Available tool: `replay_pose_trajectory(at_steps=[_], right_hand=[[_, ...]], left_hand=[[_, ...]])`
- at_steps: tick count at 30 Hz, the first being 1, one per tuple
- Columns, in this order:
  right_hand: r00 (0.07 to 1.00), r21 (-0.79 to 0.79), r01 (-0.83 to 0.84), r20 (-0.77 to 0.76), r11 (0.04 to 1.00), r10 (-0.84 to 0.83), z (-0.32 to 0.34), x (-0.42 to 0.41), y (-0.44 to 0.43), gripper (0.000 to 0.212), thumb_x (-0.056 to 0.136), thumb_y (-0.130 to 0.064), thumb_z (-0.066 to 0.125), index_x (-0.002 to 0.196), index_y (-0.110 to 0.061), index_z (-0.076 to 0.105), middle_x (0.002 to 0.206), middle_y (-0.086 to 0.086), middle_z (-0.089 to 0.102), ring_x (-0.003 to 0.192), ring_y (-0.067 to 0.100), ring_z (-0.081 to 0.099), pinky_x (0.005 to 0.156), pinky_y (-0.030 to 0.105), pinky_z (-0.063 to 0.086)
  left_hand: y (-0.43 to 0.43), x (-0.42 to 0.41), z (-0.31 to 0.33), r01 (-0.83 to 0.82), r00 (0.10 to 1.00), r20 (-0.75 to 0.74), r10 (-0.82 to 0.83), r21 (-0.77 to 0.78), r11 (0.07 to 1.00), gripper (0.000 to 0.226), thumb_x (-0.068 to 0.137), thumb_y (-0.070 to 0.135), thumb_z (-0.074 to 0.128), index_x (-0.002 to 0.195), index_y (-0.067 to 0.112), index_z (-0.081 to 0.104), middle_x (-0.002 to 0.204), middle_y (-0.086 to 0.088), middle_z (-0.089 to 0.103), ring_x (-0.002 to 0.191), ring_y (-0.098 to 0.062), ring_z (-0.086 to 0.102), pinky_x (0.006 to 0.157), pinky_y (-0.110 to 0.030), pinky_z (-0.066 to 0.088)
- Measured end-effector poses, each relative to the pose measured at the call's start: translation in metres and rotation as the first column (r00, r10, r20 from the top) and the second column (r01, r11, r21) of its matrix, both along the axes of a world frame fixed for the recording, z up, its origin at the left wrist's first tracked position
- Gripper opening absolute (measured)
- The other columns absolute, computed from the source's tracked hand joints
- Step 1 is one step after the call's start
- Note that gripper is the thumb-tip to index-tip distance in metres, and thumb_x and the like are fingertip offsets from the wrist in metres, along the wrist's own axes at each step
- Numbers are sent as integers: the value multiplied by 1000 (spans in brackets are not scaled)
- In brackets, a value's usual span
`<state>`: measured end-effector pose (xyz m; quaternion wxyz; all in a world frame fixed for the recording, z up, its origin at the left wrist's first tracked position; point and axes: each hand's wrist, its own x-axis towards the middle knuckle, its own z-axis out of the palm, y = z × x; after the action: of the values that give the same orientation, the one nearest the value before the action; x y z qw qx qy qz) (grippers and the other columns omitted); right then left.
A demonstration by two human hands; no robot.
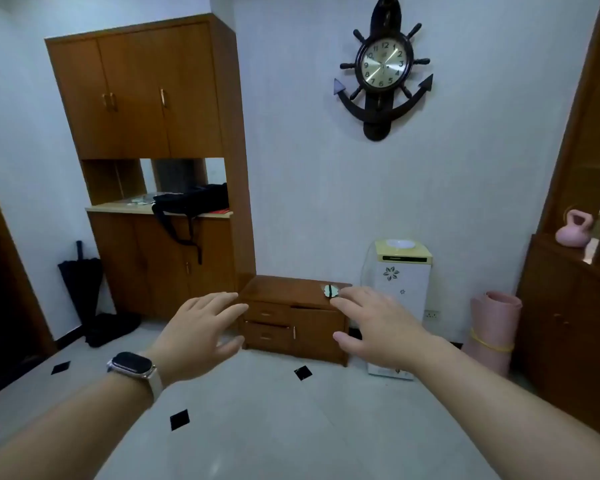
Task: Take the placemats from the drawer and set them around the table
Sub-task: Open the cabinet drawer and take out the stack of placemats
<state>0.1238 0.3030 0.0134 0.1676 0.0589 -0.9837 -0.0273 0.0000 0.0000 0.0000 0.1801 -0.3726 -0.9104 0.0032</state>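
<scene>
Both arms extend forward over a pale tiled floor (291, 427) toward a low wooden cabinet (293, 318) standing against the white wall. The left hand (196, 336), with a smartwatch (132, 364) on its wrist, is held palm down with fingers spread and slack; its grip is released and grasps nothing. The right hand (378, 327) is likewise spread, palm down, its grip released and empty; its fingertips overlap the cabinet's top right corner in this view, but contact cannot be judged. The cabinet carries two stacked drawers (267, 323) on its left half and a door on its right; the lower drawer looks slightly ajar and the upper one shut. No placemats can be seen, and the drawers' contents are hidden. A small pale object with a dark band (331, 291) lies on the cabinet top just beside the right fingertips. A tall wooden cupboard (146, 98) stands to the left, its counter (118, 206) bearing a black bag (194, 200). An anchor-shaped clock (383, 64) hangs on the wall above, and a white dispenser (404, 271) stands right of the cabinet.
</scene>
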Motion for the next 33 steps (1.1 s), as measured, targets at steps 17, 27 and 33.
replay_pose_trajectory(at_steps=[17,27,33], right_hand=[[983,76,-120,147,990,107,-69,-177,-43,64,92,-60,38,149,-31,30,153,-4,34,141,21,27,113,37,25],[988,89,-106,120,990,95,-52,-352,-115,64,88,-60,36,143,-27,42,143,-2,47,133,22,40,107,38,37],[987,60,-99,136,993,90,-66,-416,-119,64,89,-60,36,143,-27,41,146,-3,44,136,19,37,109,36,33]], left_hand=[[-42,-155,-76,-20,998,62,20,6,1000,68,86,67,22,143,34,40,152,5,36,141,-17,31,114,-36,15],[-121,-339,-73,-91,996,-31,90,-64,994,60,87,60,34,131,26,57,138,-4,55,128,-24,50,104,-45,39],[-111,-405,-90,-13,1000,7,13,-46,999,55,89,57,36,129,26,59,137,-4,56,128,-24,50,104,-46,40]])
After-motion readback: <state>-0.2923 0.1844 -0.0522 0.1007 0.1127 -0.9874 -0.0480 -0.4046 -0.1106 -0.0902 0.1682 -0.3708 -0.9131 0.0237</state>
